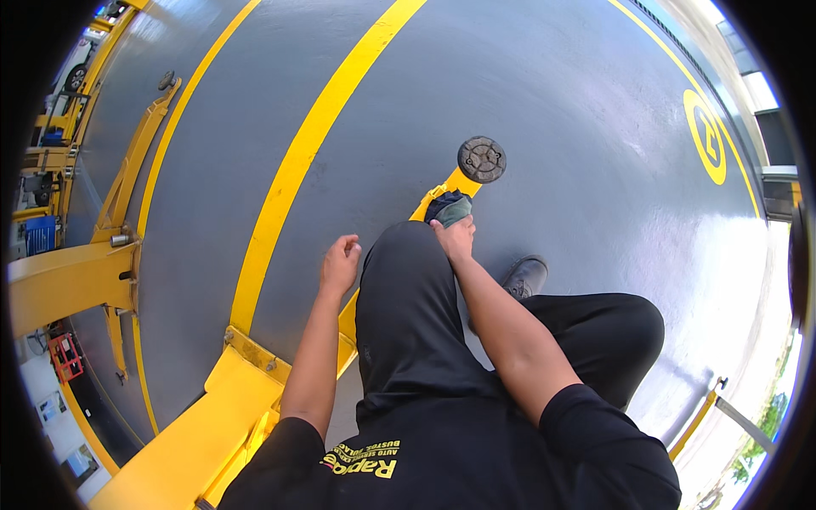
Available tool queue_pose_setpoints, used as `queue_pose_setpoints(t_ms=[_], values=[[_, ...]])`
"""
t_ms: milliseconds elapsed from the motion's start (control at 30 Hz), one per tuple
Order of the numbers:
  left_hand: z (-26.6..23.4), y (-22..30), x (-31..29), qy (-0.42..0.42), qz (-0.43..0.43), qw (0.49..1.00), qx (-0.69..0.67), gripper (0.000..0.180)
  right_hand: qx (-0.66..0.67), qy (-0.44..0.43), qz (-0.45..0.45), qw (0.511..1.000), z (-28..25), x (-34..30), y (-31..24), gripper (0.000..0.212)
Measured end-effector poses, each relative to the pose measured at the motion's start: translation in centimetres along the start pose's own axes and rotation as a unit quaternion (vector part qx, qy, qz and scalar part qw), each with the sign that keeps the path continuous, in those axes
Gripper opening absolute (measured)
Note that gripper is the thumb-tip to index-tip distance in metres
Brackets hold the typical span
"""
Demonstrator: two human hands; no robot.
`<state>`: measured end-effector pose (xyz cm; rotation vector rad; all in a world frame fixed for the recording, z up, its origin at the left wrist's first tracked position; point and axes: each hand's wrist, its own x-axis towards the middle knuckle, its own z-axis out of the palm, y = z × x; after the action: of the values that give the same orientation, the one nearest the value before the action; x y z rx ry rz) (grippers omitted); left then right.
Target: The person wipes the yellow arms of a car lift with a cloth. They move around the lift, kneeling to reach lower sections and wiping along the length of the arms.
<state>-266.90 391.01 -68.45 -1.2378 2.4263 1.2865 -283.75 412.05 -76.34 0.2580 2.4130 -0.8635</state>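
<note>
Grey painted workshop floor point(527, 102) underfoot, glossy, crossed by two curving yellow lines point(297, 161) and marked with one yellow circle emblem point(705, 136) at far right. Two yellow lift arms: one at far left point(127, 170), and a nearer lift arm point(255, 399) running from lower left up toward centre, long axis diagonal, ending in one round black rubber pad point(482, 159) (face up, ribbed). Black trousers point(408, 314) and one black shoe point(525, 276) over the arm. Right hand point(455, 234) pinching a dark green cloth point(449, 206) against the arm just below the pad. Left hand point(340, 263) loosely curled, holding nothing, hovering beside the knee.
</note>
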Motion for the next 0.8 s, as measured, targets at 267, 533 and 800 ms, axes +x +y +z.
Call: queue_pose_setpoints(t_ms=[267, 533, 800], values=[[5.9, -11.0, -7.7, -0.042, 0.073, 0.992, 0.092, 0.066, -0.003, 0.068, -0.021, 0.997, 0.6, 0.2, -1.0, 0.086], [8.9, -7.0, -8.8, 0.024, 0.061, 0.964, 0.257, 0.092, -0.030, 0.073, -0.043, 0.996, 1.5, 1.4, -3.6, 0.086], [4.4, -5.8, -4.6, 0.029, -0.034, 0.954, 0.298, 0.113, -0.120, -0.149, -0.264, 0.946, -1.1, 6.0, -7.5, 0.051]])
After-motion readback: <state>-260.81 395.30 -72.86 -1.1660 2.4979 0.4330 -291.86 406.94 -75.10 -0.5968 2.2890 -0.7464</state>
